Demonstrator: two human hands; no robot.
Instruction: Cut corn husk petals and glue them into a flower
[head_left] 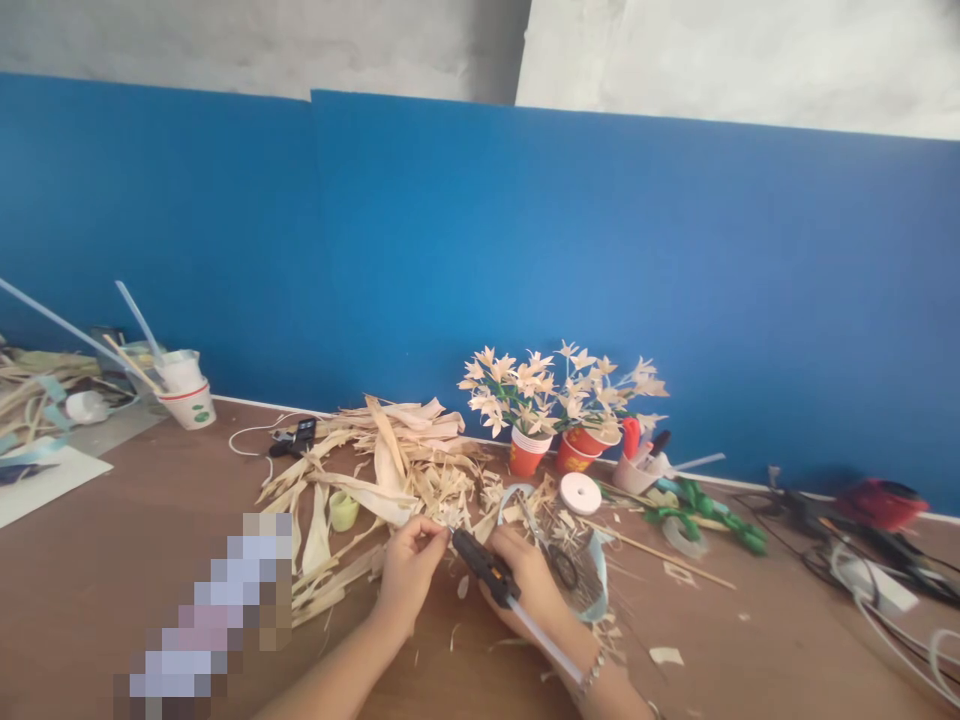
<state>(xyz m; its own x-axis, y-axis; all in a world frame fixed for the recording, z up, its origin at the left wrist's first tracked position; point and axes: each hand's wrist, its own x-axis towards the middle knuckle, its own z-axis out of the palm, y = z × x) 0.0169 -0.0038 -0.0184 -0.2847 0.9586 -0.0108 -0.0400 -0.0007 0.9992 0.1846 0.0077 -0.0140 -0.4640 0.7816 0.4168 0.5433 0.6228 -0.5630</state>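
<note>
The likeliest trouble is a burn: the right hand (529, 580) is closed round a black glue gun (484, 562), its nozzle close to the left hand (409, 572), whose fingertips are pinched together; whether they grip a small piece, I can't tell. If the gun is hot, a small slip could put glue on skin or on the dry husks (386, 455) just beyond. The long glue stick (541, 638) trailing over the right wrist could snag or tug the nozzle askew.

Far side, the blue panel (600, 250) bounds the desk (720, 640), with flower cups (527, 455) ready to tip if bumped. Scissors (562, 568) crowd the right; the near-right stretch, with its few scraps, gives more elbow room.
</note>
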